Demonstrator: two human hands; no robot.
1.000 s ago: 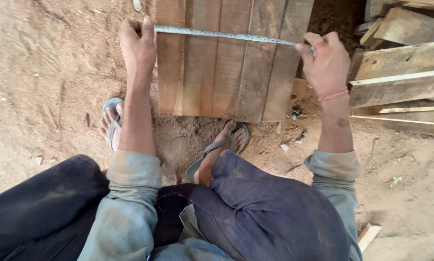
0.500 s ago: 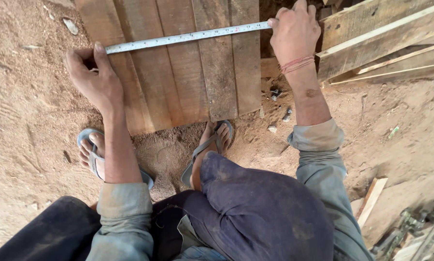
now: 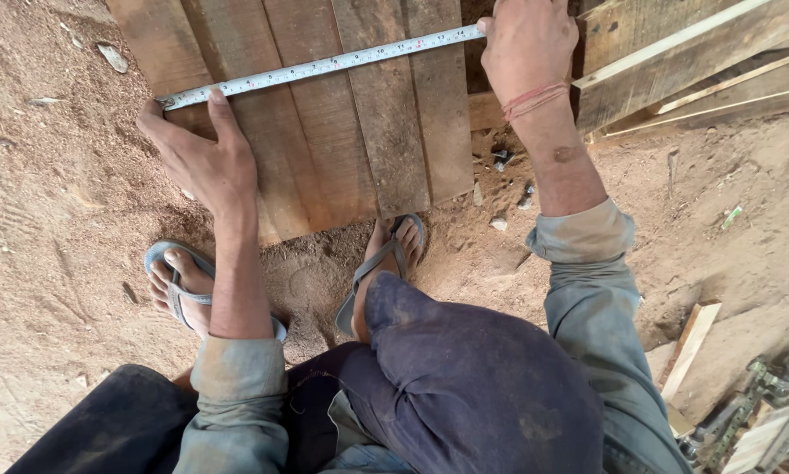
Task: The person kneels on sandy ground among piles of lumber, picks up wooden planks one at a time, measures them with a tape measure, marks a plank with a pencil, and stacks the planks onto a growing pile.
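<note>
A white measuring tape (image 3: 324, 66) lies stretched across a panel of several brown wooden planks (image 3: 350, 140) on the ground. My left hand (image 3: 203, 158) pins the tape's end against the panel's left edge with thumb and fingers. At the panel's right edge, my right hand (image 3: 528, 44) grips the other part of the tape; a red band circles that wrist. The tape's case is hidden in my right hand.
Sandy, sawdust-strewn ground surrounds the panel. My feet in blue-grey flip-flops (image 3: 179, 285) (image 3: 385, 263) rest just below it. More planks (image 3: 693, 61) lie stacked at the upper right. A short wood offcut (image 3: 691, 347) and metal parts (image 3: 763, 412) sit at the lower right.
The view has shifted, so the panel and tape now sit lower and nearer. Both hands keep their hold on the tape across the planks.
</note>
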